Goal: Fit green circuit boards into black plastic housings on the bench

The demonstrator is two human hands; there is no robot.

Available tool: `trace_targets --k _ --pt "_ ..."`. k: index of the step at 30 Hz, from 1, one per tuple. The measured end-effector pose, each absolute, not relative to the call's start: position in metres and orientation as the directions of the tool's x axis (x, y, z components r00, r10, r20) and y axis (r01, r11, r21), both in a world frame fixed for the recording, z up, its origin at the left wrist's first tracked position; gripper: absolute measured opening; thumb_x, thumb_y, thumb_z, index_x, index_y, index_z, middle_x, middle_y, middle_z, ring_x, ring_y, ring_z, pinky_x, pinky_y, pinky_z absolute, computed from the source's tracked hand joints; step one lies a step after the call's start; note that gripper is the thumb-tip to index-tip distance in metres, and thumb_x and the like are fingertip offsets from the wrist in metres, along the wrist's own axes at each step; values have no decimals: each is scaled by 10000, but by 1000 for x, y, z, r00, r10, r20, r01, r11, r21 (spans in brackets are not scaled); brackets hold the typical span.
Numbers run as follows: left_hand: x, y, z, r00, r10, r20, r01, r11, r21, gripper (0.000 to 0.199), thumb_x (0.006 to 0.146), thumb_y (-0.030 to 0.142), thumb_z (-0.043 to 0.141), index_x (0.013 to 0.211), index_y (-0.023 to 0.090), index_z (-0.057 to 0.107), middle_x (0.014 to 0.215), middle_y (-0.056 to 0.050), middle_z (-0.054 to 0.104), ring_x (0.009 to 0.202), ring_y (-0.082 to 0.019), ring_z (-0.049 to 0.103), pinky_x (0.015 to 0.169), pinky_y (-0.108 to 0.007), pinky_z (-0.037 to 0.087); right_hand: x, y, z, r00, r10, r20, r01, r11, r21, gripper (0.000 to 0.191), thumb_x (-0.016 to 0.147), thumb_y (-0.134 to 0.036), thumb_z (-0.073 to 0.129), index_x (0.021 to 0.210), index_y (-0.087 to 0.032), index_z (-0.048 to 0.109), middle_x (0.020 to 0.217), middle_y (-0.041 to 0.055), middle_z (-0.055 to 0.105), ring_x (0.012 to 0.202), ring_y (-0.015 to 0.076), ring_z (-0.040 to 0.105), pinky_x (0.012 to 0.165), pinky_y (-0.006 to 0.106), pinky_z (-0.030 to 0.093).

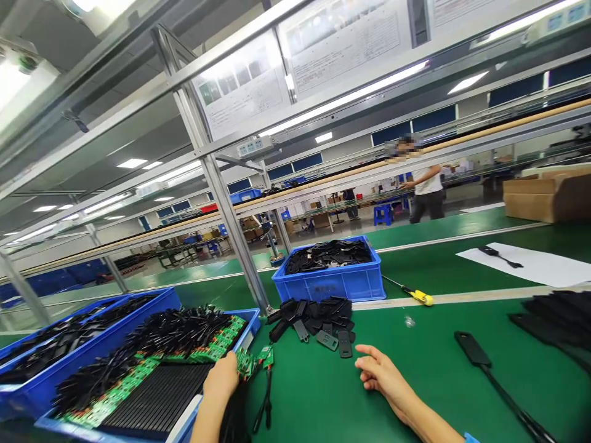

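My left hand (222, 376) is closed at the right edge of a blue tray (252, 332), beside several green circuit boards (246, 364) with black cables; the boards appear to be in its fingers. One board with a cable (266, 357) lies on the green mat just to the right. My right hand (376, 369) hovers over the mat with fingers apart and nothing in it. Just beyond it are flat black plastic covers (345, 343), part of a loose pile (318, 315) in front of a blue bin (329, 284).
A yellow screwdriver (421, 298) lies right of the bin. On the right are a black device with a cable (473, 349), stacked black parts (563, 320), white paper (545, 264) and a cardboard box (530, 198). A metal post (231, 221) rises behind the tray. A person stands in the background.
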State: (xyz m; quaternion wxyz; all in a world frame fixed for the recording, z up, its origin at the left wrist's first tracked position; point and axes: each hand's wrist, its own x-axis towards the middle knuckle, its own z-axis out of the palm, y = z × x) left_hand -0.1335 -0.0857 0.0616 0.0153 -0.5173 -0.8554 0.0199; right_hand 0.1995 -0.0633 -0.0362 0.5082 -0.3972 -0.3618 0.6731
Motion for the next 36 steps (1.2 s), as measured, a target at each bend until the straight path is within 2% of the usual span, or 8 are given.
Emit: trace_targets --k 5,11,22,24,26,30,33,36 --pt "-139 -86 71 -486 873 46 870 488 -76 343 813 50 283 1002 139 554 1039 -166 634 932 -278 629 737 -339 447 200 -64 -36 -186 972 -145 -390 -208 -897 376 586 -265 697 935 -178 585 652 -38 558 514 76 510 472 193 410" --pt "-137 -78 53 -442 895 -64 894 433 -116 273 796 174 491 1061 132 545 1073 -174 636 980 -291 616 760 -342 454 200 -63 -37 -233 963 -133 -331 -207 -921 337 582 -271 678 892 -155 612 657 -24 572 516 76 517 475 191 408" --pt "-137 -87 68 -494 862 111 855 505 -116 396 846 87 215 1020 114 570 1022 -199 624 913 -307 625 729 -384 446 200 -63 -39 -277 954 -110 -293 -193 -936 300 607 -296 674 867 -153 624 643 -26 577 512 76 515 478 189 395" --pt "-129 -89 78 -443 874 200 891 455 -14 355 852 132 263 1033 142 568 1025 -161 630 926 -292 615 766 -391 443 200 -65 -39 -336 937 -96 -321 -210 -924 295 634 -340 690 852 -152 628 664 -13 595 532 80 533 493 191 404" --pt "-113 -89 82 -348 904 249 929 298 218 271 839 192 362 1004 160 573 969 -109 649 892 -244 620 790 -354 454 199 -67 -38 -424 902 -86 -373 -260 -891 328 673 -396 695 876 -148 628 745 23 634 615 99 580 564 208 445" --pt "-69 -75 65 39 991 126 731 -114 673 288 837 293 421 1070 162 531 947 -63 643 809 -174 629 674 -267 503 200 -71 -36 -535 834 -138 -496 -441 -748 526 740 -527 635 1124 -184 531 995 91 650 899 177 624 816 319 471" --pt "-42 -51 40 179 977 119 836 -215 505 352 794 126 422 1131 167 518 977 -55 625 856 -143 609 750 -253 489 202 -70 -34 -538 823 -182 -567 -513 -644 546 740 -583 602 1112 -198 499 984 91 651 899 194 626 823 360 474" --pt "-32 -23 18 152 973 173 920 -203 335 502 697 -34 411 1139 165 541 1112 -95 551 1054 -185 514 926 -317 397 204 -66 -35 -439 873 -211 -556 -449 -700 374 722 -461 667 945 -186 547 847 40 648 677 121 599 627 245 478"
